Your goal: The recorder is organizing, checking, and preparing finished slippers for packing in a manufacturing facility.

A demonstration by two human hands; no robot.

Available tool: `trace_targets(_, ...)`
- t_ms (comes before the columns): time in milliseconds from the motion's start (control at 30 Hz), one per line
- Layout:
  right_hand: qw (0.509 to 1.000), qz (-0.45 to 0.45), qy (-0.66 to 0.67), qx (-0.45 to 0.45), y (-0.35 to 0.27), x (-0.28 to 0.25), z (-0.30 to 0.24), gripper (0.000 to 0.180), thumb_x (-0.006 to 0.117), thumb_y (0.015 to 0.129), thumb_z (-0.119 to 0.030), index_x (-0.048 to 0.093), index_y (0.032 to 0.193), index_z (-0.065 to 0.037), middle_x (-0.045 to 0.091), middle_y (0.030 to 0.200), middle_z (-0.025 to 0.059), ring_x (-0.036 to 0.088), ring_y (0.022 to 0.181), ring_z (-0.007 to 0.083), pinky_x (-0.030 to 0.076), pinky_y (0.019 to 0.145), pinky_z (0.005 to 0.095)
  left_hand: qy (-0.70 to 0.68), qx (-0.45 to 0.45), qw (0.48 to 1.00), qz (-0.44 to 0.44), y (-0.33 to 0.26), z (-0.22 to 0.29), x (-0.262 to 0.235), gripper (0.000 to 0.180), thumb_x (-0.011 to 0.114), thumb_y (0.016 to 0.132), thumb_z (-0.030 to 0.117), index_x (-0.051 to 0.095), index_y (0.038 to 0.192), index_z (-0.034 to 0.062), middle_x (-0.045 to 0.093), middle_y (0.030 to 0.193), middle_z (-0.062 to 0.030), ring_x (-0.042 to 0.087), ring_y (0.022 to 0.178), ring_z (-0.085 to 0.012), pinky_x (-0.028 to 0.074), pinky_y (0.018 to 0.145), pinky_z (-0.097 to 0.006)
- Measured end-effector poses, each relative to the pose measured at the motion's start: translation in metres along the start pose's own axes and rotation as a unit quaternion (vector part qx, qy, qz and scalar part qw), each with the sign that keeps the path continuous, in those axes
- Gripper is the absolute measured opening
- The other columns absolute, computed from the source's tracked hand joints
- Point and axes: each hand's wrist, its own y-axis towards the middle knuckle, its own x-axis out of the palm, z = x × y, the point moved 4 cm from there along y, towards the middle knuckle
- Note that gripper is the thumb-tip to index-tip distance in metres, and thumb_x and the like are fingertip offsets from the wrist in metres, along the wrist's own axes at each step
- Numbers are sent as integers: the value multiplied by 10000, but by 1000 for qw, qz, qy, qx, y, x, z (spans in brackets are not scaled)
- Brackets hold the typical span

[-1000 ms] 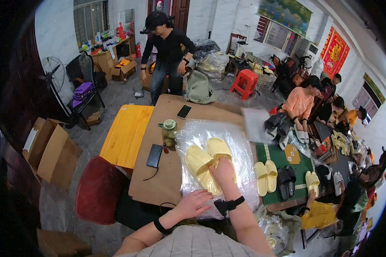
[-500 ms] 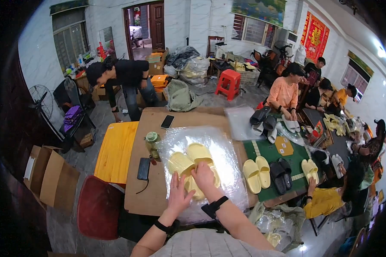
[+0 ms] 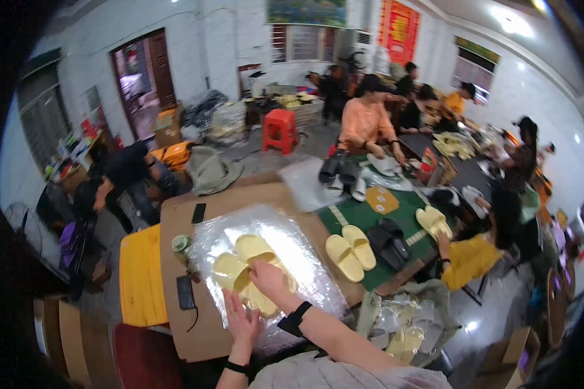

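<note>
A pair of pale yellow slide sandals (image 3: 253, 247) lies on a stack of clear plastic bags (image 3: 324, 275) before me. My right hand (image 3: 270, 282) is closed at the sandals' strap openings, with its fingertips partly hidden against the yellow material. My left hand (image 3: 242, 320) has its fingers stretched out beside the heel of the left sandal. A black band is on each wrist.
Left of the bags are a phone (image 3: 199, 212), a green-lidded bottle (image 3: 181, 244) and a dark corded device (image 3: 185, 293). More yellow slides (image 3: 351, 251) and black slides (image 3: 389, 242) stand on a green mat (image 3: 370, 223). Several people work nearby.
My view has swung to the right, so the scene sits further left. Both hands stay at the yellow slides. The person at left has bent lower.
</note>
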Motion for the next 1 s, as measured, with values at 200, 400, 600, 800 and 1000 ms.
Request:
trace_targets(200,996,68,-11,63,-7,-46,33,206,572,867,-265,589,985,-98,640,902,142,646,814,354,518,691,479,74,25,996,-44,8,14,5,782,566,903,521,323,1484,58,189,1542,-312,213,1407,-497,242,1131,-546)
trace_targets(400,986,108,0,130,-53,-103,80,206,576,885,-242,580,1004,-73,631,920,144,632,857,356,507,730,454,142,44,988,-50,4,23,5,653,653,878,398,473,1397,46,272,1518,-289,236,1395,-502,273,1106,-577)
trace_targets(600,924,245,11,293,-165,-173,188,211,658,808,-205,619,959,-64,645,805,167,635,743,362,499,653,445,157,63,984,-61,8,22,12,617,626,906,375,467,1401,41,282,1517,-287,256,1387,-495,289,1104,-563)
trace_targets(800,840,261,-144,454,-332,-252,299,258,639,870,-255,544,840,-17,621,795,198,622,770,397,477,661,475,169,68,982,-49,12,28,15,577,611,923,340,465,1423,93,299,1530,-243,291,1378,-482,315,1094,-548)
trace_targets(1000,761,177,-230,581,-437,-253,344,330,625,882,-323,626,1062,-46,663,1018,176,636,926,387,506,811,482,181,61,979,-69,9,25,19,591,585,940,337,425,1454,94,263,1556,-219,259,1404,-458,285,1120,-525)
